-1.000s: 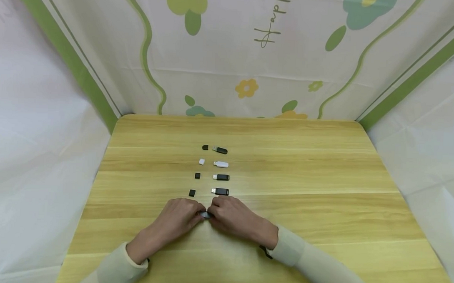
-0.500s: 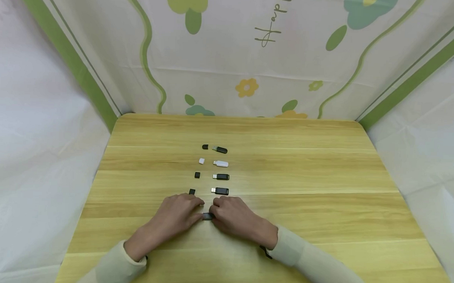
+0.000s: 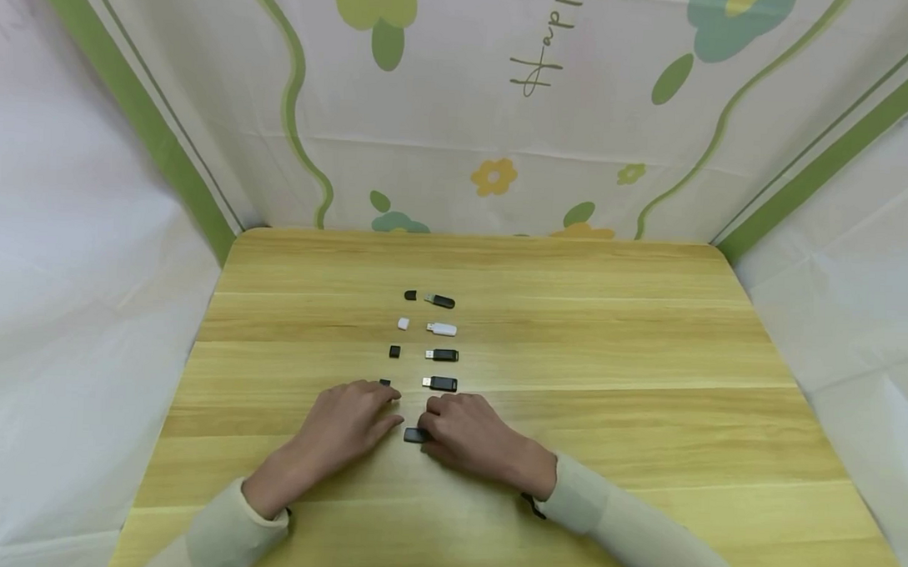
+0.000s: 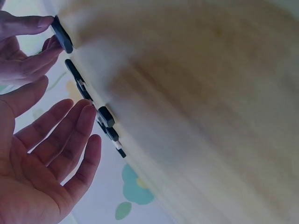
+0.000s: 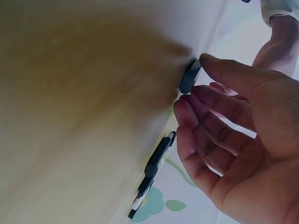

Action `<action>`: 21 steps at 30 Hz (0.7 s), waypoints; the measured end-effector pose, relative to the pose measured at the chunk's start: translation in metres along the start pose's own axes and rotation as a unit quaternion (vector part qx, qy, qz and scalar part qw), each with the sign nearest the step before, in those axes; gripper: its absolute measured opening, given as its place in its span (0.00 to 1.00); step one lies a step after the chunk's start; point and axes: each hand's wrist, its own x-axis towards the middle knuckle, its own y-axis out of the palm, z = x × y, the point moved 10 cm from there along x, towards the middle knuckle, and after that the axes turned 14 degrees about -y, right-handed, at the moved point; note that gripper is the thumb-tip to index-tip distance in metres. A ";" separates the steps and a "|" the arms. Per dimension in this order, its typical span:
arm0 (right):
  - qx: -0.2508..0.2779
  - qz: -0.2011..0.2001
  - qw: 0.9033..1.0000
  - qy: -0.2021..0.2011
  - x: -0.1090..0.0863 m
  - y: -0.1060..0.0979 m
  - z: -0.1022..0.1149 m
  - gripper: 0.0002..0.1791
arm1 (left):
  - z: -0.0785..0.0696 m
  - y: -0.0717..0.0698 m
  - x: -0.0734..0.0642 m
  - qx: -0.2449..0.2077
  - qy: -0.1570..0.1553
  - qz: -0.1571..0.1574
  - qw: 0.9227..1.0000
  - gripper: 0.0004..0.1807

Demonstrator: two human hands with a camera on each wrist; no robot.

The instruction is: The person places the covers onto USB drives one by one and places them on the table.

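A dark USB flash drive (image 3: 414, 435) lies near the front middle of the wooden table, its right end covered by fingers. My right hand (image 3: 471, 438) pinches it between thumb and forefinger; the right wrist view shows the thumb on one end of the drive (image 5: 189, 77). To the left, apart from the drive, my left hand (image 3: 347, 422) has its fingers loosely spread and holds nothing. Its fingertips partly hide a small black cap (image 3: 385, 383). Just beyond my right hand lies a black USB flash drive (image 3: 440, 383) with its metal plug bare.
Farther back, uncapped drives form a column: a black one (image 3: 442, 355), a white one (image 3: 441, 329) and a rounded black one (image 3: 442, 301). Left of them sit their caps: square black (image 3: 395, 351), white (image 3: 403, 323) and rounded black (image 3: 411, 295). A flowered curtain (image 3: 460, 108) hangs behind the table.
My left hand has let go of the dark flash drive and moved left and slightly away, its fingers spreading. My right hand stays in place, holding the drive, which shows more now.
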 end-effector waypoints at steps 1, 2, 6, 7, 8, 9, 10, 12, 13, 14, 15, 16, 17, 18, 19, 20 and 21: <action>0.001 -0.008 1.000 0.000 0.000 -0.001 -0.001 0.11 | 0.000 -0.001 0.000 0.000 0.001 -0.002 1.000 0.15; 0.003 -0.016 1.000 0.000 -0.001 -0.002 -0.002 0.10 | 0.001 -0.002 0.001 0.000 0.004 -0.006 1.000 0.15; 0.002 -0.047 0.999 0.000 -0.002 -0.008 -0.007 0.07 | 0.003 -0.006 0.002 0.007 0.010 -0.019 1.000 0.15; 0.000 -0.053 0.999 -0.001 -0.002 -0.010 -0.008 0.06 | 0.004 -0.006 0.003 0.007 0.010 -0.022 1.000 0.15; -0.003 -0.058 0.998 -0.001 -0.003 -0.011 -0.010 0.06 | 0.005 -0.007 0.003 0.008 0.010 -0.024 1.000 0.15; -0.006 -0.062 0.998 -0.001 -0.003 -0.012 -0.011 0.05 | 0.007 -0.008 0.004 0.006 0.008 -0.025 1.000 0.15; -0.009 -0.066 0.998 0.000 -0.003 -0.013 -0.013 0.05 | 0.008 -0.008 0.005 0.004 0.007 -0.025 1.000 0.15; -0.012 -0.073 0.997 0.003 -0.003 -0.015 -0.016 0.04 | 0.011 -0.009 0.006 -0.001 0.003 -0.023 1.000 0.15; -0.011 -0.075 0.997 0.005 -0.003 -0.016 -0.018 0.04 | 0.012 -0.009 0.007 -0.003 0.001 -0.022 1.000 0.15; -0.009 -0.077 0.997 0.007 -0.003 -0.017 -0.020 0.04 | 0.013 -0.009 0.008 -0.003 -0.001 -0.021 1.000 0.15; -0.007 -0.079 0.997 0.010 -0.003 -0.017 -0.022 0.04 | 0.014 -0.009 0.009 -0.004 -0.003 -0.020 1.000 0.15; -0.006 -0.079 0.997 0.013 -0.003 -0.018 -0.024 0.03 | 0.015 -0.009 0.010 -0.005 -0.005 -0.018 1.000 0.15; -0.006 -0.078 0.997 0.016 -0.004 -0.018 -0.026 0.04 | 0.016 -0.010 0.011 -0.005 -0.006 -0.017 1.000 0.15; -0.003 -0.077 0.997 0.019 -0.004 -0.018 -0.028 0.04 | 0.017 -0.010 0.012 -0.005 -0.007 -0.016 1.000 0.15; 0.000 -0.077 0.997 0.023 -0.004 -0.019 -0.030 0.04 | 0.017 -0.010 0.013 -0.006 -0.008 -0.015 1.000 0.15; 0.001 -0.076 0.997 0.027 -0.004 -0.019 -0.033 0.04 | 0.018 -0.010 0.014 -0.007 -0.009 -0.015 1.000 0.15; 0.002 -0.076 0.997 0.030 -0.004 -0.020 -0.035 0.05 | 0.019 -0.010 0.014 -0.007 -0.010 -0.015 1.000 0.15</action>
